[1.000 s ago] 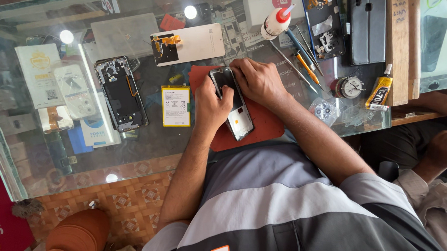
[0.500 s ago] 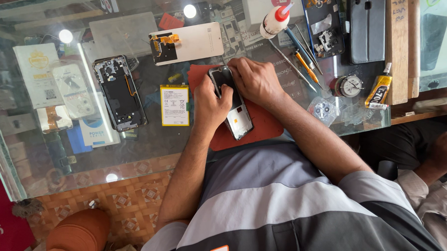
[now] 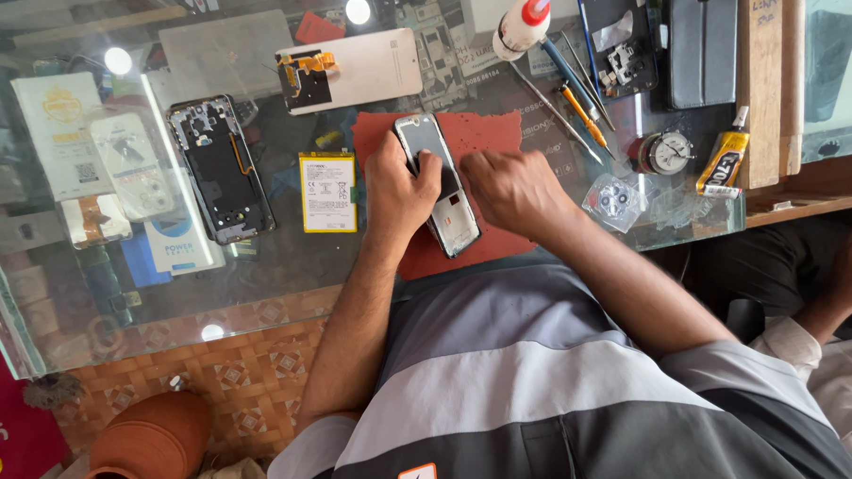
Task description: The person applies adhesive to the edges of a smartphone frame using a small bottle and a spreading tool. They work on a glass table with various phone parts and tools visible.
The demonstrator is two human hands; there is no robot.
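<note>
Two hands work one phone at the centre of the frame, on a red mat that lies on the glass bench. The left hand wraps the phone's upper left edge, its grip closed around the frame and thumb across the top. The right hand rests against the phone's right edge with fingers curled; whether they pinch a part or a tool cannot be told, since the knuckles hide the tips.

The step in hand looks like seating or prying something along the phone's side while the body is steadied. The next move seems to call for a firm left hold and small, careful pressure from the right fingertips, with the phone kept flat on the mat.

Left of the mat lie a yellow battery and an open phone shell. Upper right lie a glue bottle and screwdrivers.
</note>
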